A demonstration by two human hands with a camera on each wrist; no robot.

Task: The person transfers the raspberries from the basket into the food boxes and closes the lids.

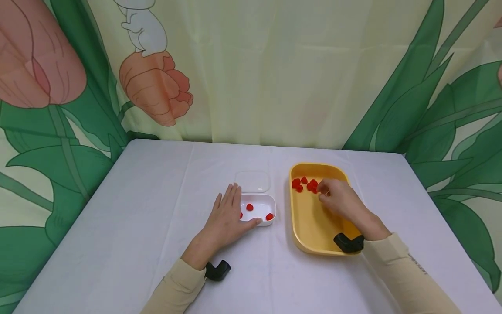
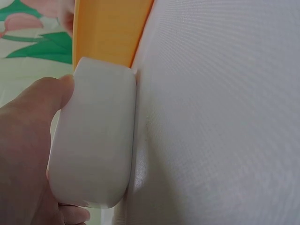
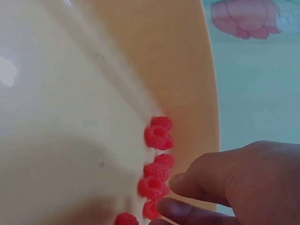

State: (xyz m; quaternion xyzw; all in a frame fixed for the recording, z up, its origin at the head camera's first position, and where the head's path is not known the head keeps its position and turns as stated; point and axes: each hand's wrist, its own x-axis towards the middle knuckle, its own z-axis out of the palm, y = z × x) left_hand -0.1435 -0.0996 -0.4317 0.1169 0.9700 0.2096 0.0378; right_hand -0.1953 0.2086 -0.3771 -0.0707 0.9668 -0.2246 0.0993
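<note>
Head view: bright, even light lay over my bench (image 1: 117, 218); faint shadow fell beside the yellow tray (image 1: 313, 226). Left wrist view: dimmer; my left hand (image 2: 28, 140) was shaded, a soft-edged shadow crossed the bench. Right wrist view: white glare marked the tray floor; the backdrop (image 3: 258, 93) looked hazy, bluish.

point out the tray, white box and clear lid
tray (image 1: 313, 224): head view, on its bare yellow floor
white box (image 2: 96, 136): left wrist view, on its outer side wall
clear lid (image 1: 252, 180): head view, on the middle of its see-through panel
</note>
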